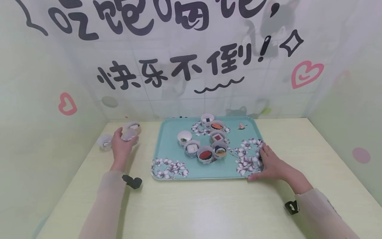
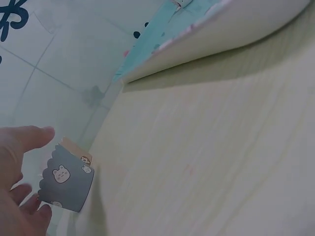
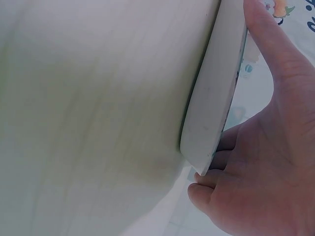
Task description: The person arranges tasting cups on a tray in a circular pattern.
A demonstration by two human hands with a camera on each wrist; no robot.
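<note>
My left hand (image 1: 121,146) is at the left, thumb and fingers spread about a small grey paper cup (image 2: 66,178) with a scalloped rim and bear print. The left wrist view shows the thumb apart from it; whether the fingertips touch the rim I cannot tell. Another cup (image 1: 105,142) stands left of this hand, and a tan-sided one (image 1: 136,126) just behind. My right hand (image 1: 274,166) rests against the near right corner of the turquoise floral tray (image 1: 170,132), thumb at the front edge, fingers along the right side. The right wrist view shows the rim partly hiding those fingers.
On the tray stand several small cups with food-like pieces, among them a white cup (image 1: 184,136) and one with a red piece (image 1: 205,155). Printed walls close in the pale wooden table (image 1: 197,209) at the back (image 1: 167,109) and sides.
</note>
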